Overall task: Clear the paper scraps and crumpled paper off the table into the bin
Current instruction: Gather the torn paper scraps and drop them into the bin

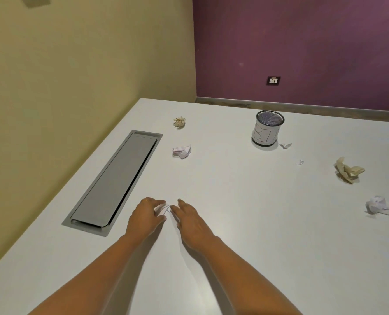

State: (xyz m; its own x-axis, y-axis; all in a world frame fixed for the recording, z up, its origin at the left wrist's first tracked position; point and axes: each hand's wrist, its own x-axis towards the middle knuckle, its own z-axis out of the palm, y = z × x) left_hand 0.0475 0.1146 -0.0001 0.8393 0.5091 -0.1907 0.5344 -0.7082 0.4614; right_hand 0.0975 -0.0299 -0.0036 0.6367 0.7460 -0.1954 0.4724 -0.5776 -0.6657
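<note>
Both hands meet at the near middle of the white counter [234, 235], over a small flat white paper scrap [164, 210]. The left hand [147, 215] curves its fingers and thumb round the scrap's edge and seems to pinch it, though the paper is small and blurred, so the grip is uncertain. The right hand [190, 220] lies with straight, released fingers touching the scrap's other side.

The black mesh bin with a white paper label [267, 130] stands well apart, at one o'clock from the hands; what shows of its inside is bare mesh.

By my reading the task has hardly begun. Still on the counter:
- a tan crumpled ball [179, 122] at twelve o'clock
- a white lined crumpled ball [181, 151] nearer, also at twelve
- a white torn scrap [285, 145] just beside the bin
- a tiny white fleck [299, 162] at two o'clock
- a beige crumpled wad [348, 169] at two o'clock
- a white crumpled wad [381, 205] at three o'clock
</note>
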